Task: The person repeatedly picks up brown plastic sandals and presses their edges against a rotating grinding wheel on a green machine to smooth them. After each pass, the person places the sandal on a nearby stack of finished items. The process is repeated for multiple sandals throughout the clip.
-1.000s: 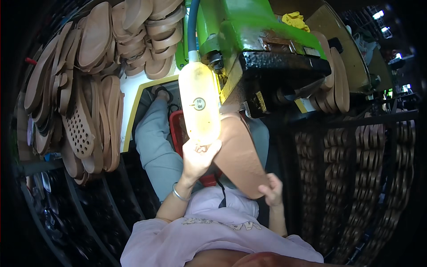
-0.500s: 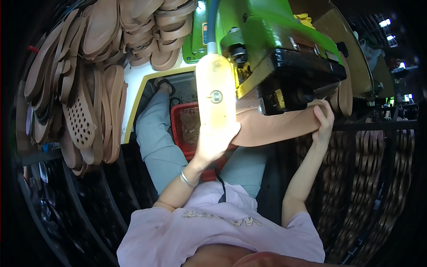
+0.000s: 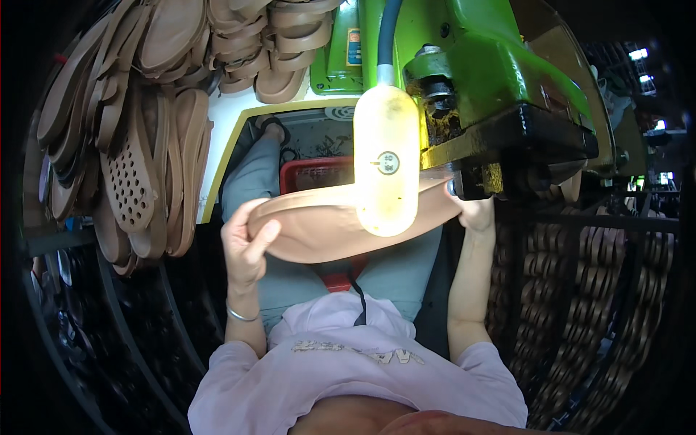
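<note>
Head view: this camera looks down at a person's two hands in front of a big green machine.
Thing held: a flat tan shoe sole [image 3: 326,232] lies sideways between the two hands, in front of the person's chest and above their lap.
Left hand: the left hand [image 3: 246,243] is curled around the left end of the shoe sole. The thumb lies on the front and the fingers wrap over the top edge, so it has a firm hold.
Right hand: the right hand [image 3: 475,214] is at the right end of the shoe sole, just under the black part of the machine. It touches that end, but the fingers are partly hidden, so I cannot tell how tight it holds.
Lamp: a long glowing lamp [image 3: 386,163] hangs down in front of the middle of the shoe sole and hides part of it.
Machine: the green machine [image 3: 493,65] is above the hands, with a dark black block [image 3: 536,145] at its bottom.
Basket: a red basket [image 3: 312,174] sits behind the shoe sole, down by the person's knees.
Left side: many brown soles [image 3: 130,130] hang stacked on a rack.
Right side: more stacked soles [image 3: 573,290] sit in dark wire racks.
Wrist: a thin silver bracelet [image 3: 241,315] is on the left wrist.
</note>
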Motion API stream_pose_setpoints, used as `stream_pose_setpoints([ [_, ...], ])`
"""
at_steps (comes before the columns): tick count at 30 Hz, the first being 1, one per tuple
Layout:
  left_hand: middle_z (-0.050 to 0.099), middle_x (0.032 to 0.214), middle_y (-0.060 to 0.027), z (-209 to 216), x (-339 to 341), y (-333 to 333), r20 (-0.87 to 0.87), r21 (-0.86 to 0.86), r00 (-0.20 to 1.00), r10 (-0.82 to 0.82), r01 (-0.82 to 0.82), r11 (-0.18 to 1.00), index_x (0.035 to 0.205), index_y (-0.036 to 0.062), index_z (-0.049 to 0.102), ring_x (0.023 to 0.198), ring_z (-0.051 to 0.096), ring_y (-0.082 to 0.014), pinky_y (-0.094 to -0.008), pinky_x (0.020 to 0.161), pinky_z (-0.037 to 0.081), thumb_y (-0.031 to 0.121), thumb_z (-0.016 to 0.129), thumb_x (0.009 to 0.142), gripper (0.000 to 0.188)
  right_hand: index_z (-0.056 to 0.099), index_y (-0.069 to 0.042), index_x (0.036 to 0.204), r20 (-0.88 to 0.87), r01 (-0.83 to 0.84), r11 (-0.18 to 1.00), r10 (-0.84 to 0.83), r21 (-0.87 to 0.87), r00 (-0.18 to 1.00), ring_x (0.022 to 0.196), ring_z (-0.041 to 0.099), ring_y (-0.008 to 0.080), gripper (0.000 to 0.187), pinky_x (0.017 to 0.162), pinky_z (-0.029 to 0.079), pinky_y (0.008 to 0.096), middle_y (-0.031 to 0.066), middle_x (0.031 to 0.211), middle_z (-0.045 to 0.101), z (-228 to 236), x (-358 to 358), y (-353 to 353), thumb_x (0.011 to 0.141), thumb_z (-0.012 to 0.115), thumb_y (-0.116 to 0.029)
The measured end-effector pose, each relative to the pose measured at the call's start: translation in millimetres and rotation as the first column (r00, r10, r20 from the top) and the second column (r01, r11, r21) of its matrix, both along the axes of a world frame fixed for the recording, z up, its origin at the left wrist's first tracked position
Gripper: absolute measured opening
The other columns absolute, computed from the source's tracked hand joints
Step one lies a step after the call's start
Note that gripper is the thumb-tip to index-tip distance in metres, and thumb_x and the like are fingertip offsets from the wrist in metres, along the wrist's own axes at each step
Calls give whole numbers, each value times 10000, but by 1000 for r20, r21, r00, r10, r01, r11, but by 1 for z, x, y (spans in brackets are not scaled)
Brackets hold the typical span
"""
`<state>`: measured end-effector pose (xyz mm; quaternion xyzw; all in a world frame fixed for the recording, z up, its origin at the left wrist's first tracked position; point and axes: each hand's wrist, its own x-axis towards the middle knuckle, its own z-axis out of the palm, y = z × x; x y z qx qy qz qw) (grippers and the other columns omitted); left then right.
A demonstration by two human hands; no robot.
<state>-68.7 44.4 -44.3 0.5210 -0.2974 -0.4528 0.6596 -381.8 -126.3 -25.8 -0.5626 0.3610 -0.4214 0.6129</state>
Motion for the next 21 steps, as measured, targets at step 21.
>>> stream_pose_setpoints([
  [21, 656, 881, -71, 16, -84, -56, 156, -119, 986, -51, 70, 990, 948, -40, 636, 811, 606, -125, -250, 753, 485, 22, 696, 784, 185, 559, 1, 1093, 21, 343, 938, -342, -45, 939, 624, 595, 101, 254, 406, 408, 198, 70, 876, 635, 20, -57, -25, 870, 593, -116],
])
